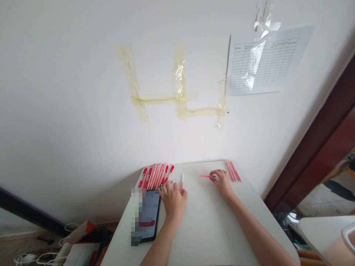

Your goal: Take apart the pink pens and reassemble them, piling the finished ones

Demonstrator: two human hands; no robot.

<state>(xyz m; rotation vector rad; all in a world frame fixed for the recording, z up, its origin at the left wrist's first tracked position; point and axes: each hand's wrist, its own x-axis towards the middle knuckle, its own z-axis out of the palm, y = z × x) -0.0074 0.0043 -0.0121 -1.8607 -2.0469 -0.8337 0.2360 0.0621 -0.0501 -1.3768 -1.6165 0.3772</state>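
Between the thumb and forefinger of my left hand point(173, 195) is a slim pink pen part with a white end point(182, 178), pointing toward the wall. The other fingers of that hand are bent near the phone's upper corner. My right hand point(220, 181) pinches a pink pen piece point(204, 176), which lies sideways and points left, just above or on the white table point(210, 214). Beyond my left hand lies a row of several pink pens point(157, 175), some with red ends. To the right of my right hand lie a few more pink pens point(233, 170).
A phone point(151, 214), partly blurred out, lies at the table's left side. The white wall point(83, 92) rises behind the table, with yellowed tape point(179, 74) and a printed sheet point(266, 62) on it. Bags point(83, 244) stand on the floor at left.
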